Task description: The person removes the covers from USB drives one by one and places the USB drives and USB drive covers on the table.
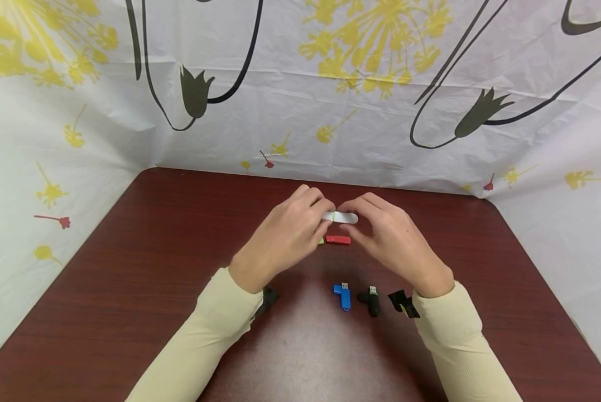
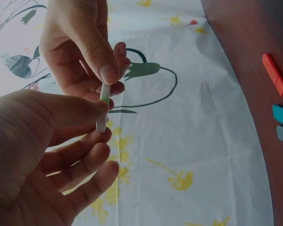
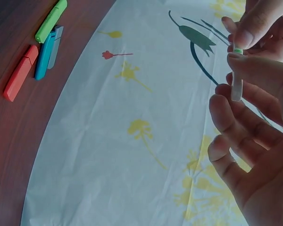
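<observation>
A slim white USB stick with rounded ends and a thin green band is held level between both hands, above the far half of the table in the head view. My left hand pinches its left end between thumb and fingers. On the other end, my right hand has thumb and fingertips, close to the green band. The right wrist view shows the right thumb on the white stick, with the lower fingers loosely bent. Behind the hands lies a red USB stick.
Nearer me on the brown table lie a blue USB stick and a black one, both uncapped. A small black piece sits by the right sleeve. Green, teal and grey sticks lie together.
</observation>
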The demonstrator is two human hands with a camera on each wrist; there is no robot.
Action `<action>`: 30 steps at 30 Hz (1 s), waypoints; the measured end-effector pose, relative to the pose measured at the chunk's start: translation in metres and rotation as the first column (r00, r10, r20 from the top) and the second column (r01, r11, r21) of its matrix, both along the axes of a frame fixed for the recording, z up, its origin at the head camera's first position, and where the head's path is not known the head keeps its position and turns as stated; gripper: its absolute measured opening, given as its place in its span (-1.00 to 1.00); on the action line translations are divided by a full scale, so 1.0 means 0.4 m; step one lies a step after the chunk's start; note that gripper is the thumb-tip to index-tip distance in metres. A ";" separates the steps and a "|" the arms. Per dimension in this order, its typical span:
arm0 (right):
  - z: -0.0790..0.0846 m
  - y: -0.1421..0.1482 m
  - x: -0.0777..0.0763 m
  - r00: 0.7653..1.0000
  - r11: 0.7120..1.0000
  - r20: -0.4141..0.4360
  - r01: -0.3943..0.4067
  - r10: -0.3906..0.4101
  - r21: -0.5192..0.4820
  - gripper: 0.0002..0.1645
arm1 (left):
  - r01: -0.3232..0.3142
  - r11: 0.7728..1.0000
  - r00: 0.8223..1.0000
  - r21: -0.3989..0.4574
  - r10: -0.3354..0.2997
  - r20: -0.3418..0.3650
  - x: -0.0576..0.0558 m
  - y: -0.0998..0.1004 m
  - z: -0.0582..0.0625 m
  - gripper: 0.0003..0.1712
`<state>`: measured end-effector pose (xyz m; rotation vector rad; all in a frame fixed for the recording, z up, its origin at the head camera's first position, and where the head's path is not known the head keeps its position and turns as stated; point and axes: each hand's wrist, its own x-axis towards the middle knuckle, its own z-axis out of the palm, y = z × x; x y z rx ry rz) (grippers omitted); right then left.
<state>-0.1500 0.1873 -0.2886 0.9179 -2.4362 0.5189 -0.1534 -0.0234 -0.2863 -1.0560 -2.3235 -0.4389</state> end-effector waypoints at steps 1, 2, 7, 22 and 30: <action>0.000 0.000 0.001 1.000 1.000 0.001 0.002 -0.002 -0.001 -0.68 | 0.002 1.000 1.000 0.003 -0.002 0.002 0.001 -0.001 0.001 -0.83; 0.001 -0.001 0.001 1.000 1.000 0.001 0.005 -0.005 -0.003 -0.69 | 0.004 1.000 1.000 0.005 -0.004 0.003 0.001 -0.002 0.002 -0.82; 0.002 0.000 0.002 1.000 1.000 -0.017 0.004 -0.004 -0.017 -0.73 | 0.016 1.000 1.000 0.007 -0.016 0.012 0.001 -0.002 0.004 -0.82; 0.003 0.003 0.001 0.998 0.999 -0.053 -0.025 0.023 -0.031 -0.74 | 0.041 0.999 0.999 0.031 -0.041 -0.007 -0.002 -0.003 0.002 -0.80; 0.011 0.009 -0.001 0.997 0.999 -0.062 -0.048 0.047 -0.013 -0.76 | 0.054 0.998 0.998 0.043 -0.055 0.017 0.001 -0.001 0.001 -0.79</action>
